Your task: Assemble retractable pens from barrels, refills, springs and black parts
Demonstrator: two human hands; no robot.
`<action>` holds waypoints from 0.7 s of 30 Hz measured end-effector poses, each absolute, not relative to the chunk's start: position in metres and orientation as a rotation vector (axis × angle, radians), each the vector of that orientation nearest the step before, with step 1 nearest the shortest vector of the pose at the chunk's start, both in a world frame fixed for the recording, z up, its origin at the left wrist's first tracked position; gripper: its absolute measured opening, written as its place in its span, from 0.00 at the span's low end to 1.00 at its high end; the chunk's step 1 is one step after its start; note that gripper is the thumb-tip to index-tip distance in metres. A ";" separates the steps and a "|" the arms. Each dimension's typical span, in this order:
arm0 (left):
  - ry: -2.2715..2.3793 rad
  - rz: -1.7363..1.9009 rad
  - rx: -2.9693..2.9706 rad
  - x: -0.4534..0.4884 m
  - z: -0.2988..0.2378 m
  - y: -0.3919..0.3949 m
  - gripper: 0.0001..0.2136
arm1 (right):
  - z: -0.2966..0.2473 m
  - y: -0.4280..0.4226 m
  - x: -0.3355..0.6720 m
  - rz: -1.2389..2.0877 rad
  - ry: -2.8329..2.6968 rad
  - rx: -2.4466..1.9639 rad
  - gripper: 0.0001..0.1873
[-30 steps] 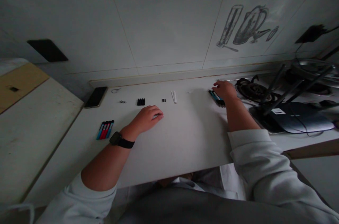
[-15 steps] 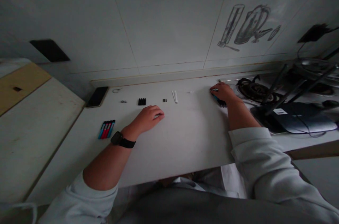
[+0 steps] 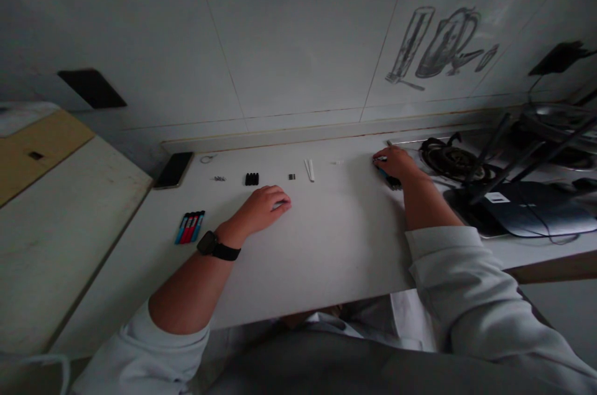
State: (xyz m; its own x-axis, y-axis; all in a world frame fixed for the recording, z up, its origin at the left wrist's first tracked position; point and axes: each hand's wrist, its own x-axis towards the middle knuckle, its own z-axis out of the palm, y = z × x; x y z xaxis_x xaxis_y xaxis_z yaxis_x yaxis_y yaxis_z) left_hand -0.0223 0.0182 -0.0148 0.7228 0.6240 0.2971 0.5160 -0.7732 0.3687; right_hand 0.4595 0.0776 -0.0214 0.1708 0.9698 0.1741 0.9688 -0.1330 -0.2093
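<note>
My right hand [image 3: 396, 163] lies over a bunch of blue and black pens [image 3: 390, 179] at the far right of the white counter [image 3: 326, 239], fingers curled down onto them. My left hand [image 3: 265, 205] rests on the counter near the middle, fingers loosely bent, with nothing visible in it; a black watch sits on that wrist. Along the back lie a small black block of parts [image 3: 252, 178], a tiny dark piece [image 3: 291, 176], small metal springs [image 3: 218, 178] and thin white sticks [image 3: 309, 169]. A set of blue and red pens [image 3: 189, 227] lies at the left.
A dark phone [image 3: 173, 170] lies at the counter's back left corner. A gas burner [image 3: 450, 157] and a flat dark device with cables [image 3: 527, 208] fill the right side. A lower wooden surface [image 3: 51, 196] adjoins on the left. A tiled wall rises behind.
My right hand has closed down over the blue and black pens, covering most of them. My left hand has stayed in place.
</note>
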 end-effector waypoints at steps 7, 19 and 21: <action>0.907 0.595 2.679 -0.023 -0.014 0.018 0.10 | -0.005 0.070 0.447 -0.074 -1.877 -2.122 0.19; 0.928 0.558 2.683 -0.020 -0.011 0.016 0.09 | 0.034 0.019 0.295 -0.033 -1.873 -1.391 0.19; 0.925 0.553 2.693 -0.020 -0.010 0.016 0.09 | 0.021 0.011 0.269 0.089 -2.083 -1.297 0.18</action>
State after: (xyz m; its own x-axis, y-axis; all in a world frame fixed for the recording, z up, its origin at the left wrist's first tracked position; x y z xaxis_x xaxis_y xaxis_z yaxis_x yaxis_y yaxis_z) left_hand -0.0203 0.0164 -0.0103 0.7278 0.6292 0.2727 0.5380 -0.7705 0.3417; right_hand 0.2687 0.0106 0.0213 -0.2786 0.8176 0.5039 0.7716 0.5030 -0.3895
